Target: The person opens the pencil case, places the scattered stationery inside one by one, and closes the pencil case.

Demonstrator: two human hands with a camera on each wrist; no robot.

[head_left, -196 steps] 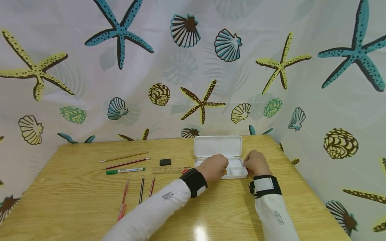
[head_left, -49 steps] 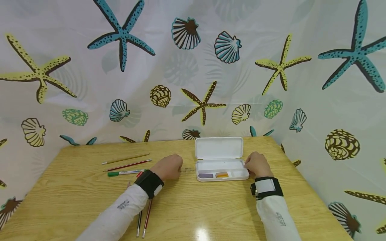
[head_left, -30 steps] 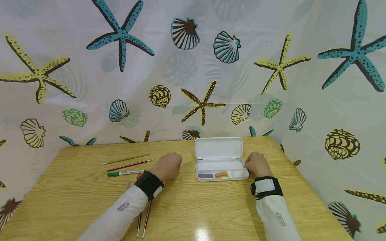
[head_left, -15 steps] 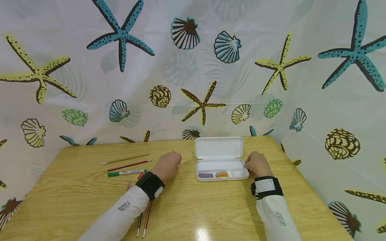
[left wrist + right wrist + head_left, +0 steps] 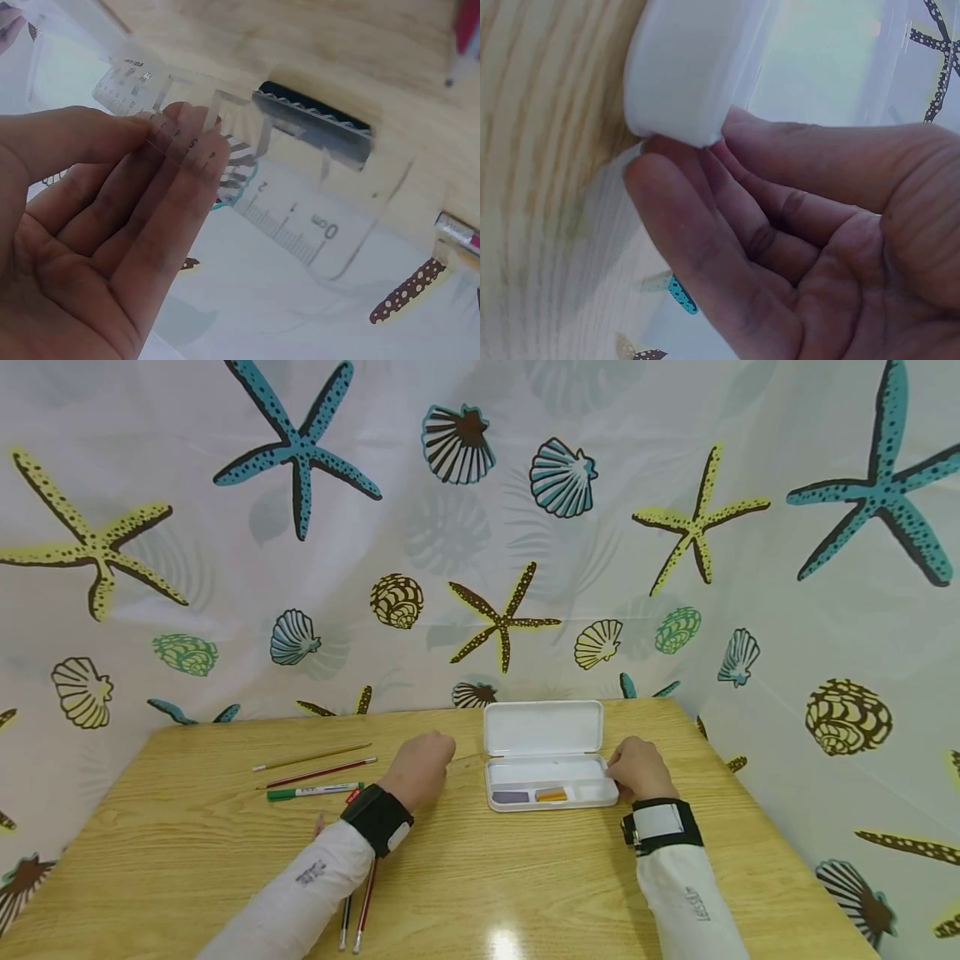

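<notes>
My left hand (image 5: 420, 770) pinches a clear plastic ruler (image 5: 292, 217) between thumb and fingers. In the left wrist view the ruler is tilted, its zero end pointing away from the hand. A black eraser (image 5: 315, 124) appears behind it on the table; in the head view the left hand hides the eraser. To the right lies a white pencil case (image 5: 547, 770) with its lid (image 5: 543, 727) raised. My right hand (image 5: 639, 768) grips the case's right end, thumb on the rim (image 5: 739, 124) and fingers below. A purple-grey block (image 5: 511, 797) and an orange-and-yellow block (image 5: 552, 794) sit in its front compartment.
Left of the left hand lie a yellow pencil (image 5: 311, 757), a red pencil (image 5: 318, 772) and a green marker (image 5: 315, 792). Two more pencils (image 5: 365, 906) and a red pen (image 5: 319, 823) are partly covered by the left forearm. A patterned cloth (image 5: 450, 543) stands behind the table.
Since the earliest frame, my left hand has moved left from the case to the ruler, which lay flat, and lifted it. The blocks in the case came into sight. My right hand stays put.
</notes>
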